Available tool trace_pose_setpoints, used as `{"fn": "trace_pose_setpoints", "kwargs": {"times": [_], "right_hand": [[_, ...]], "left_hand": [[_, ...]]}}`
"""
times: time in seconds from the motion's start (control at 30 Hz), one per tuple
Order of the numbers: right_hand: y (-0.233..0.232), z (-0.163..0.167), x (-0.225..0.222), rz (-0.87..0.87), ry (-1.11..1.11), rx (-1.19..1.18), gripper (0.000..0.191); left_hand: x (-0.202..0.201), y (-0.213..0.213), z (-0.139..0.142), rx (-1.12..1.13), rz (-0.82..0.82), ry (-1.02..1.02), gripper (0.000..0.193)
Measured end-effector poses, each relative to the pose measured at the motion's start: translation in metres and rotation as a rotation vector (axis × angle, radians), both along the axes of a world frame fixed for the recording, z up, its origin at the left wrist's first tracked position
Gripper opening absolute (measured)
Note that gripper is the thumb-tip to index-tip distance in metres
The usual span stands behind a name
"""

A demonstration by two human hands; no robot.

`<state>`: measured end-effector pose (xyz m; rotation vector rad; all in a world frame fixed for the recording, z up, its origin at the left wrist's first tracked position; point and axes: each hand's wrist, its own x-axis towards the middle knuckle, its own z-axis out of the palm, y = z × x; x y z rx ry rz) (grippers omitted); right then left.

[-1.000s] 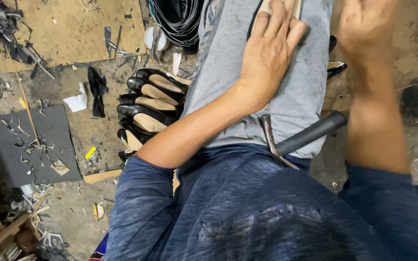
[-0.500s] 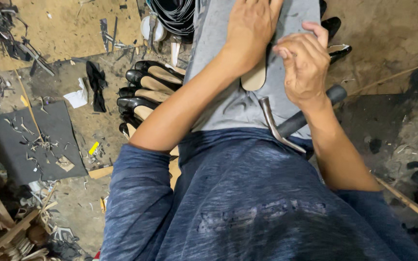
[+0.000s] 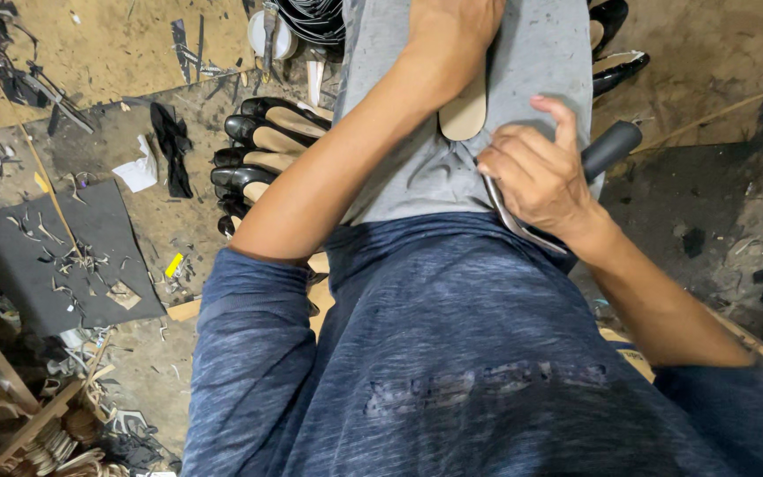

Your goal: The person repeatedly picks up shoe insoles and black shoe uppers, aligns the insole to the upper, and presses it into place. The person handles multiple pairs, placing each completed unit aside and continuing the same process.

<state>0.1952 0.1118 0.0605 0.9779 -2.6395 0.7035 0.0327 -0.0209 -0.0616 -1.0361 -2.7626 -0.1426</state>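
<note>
I look down at my lap in grey trousers [image 3: 408, 168] and a blue shirt. My left hand [image 3: 452, 22], partly cut off by the top edge, presses a beige insole [image 3: 464, 115] against my thigh. My right hand [image 3: 536, 181] is curled over a curved metal tool lying on my lap. The tool's black handle [image 3: 611, 148] sticks out to the right past my fingers.
A row of black shoes with tan linings [image 3: 262, 146] lies on the dirt floor left of my leg. A dark mat with scraps [image 3: 55, 256] is further left. More black shoes [image 3: 615, 66] sit top right, black coiled cable [image 3: 311, 18] at the top, and wooden strips bottom left.
My right hand came down from the top of the view onto the metal tool and closed over it. My left hand slid further up my thigh with the insole.
</note>
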Motion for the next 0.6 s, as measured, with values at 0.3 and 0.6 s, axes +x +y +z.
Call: {"fn": "trace_pose_setpoints", "kwargs": {"times": [0.3,0.6], "right_hand": [[-0.013,-0.002,-0.012,0.106,0.08,0.103,0.015],[-0.031,-0.008,-0.023,0.148,0.096,0.077,0.019]], "left_hand": [[-0.002,0.004,-0.016,-0.041,-0.001,0.017,0.016],[0.001,0.01,-0.016,-0.004,-0.026,-0.013,0.035]]}}
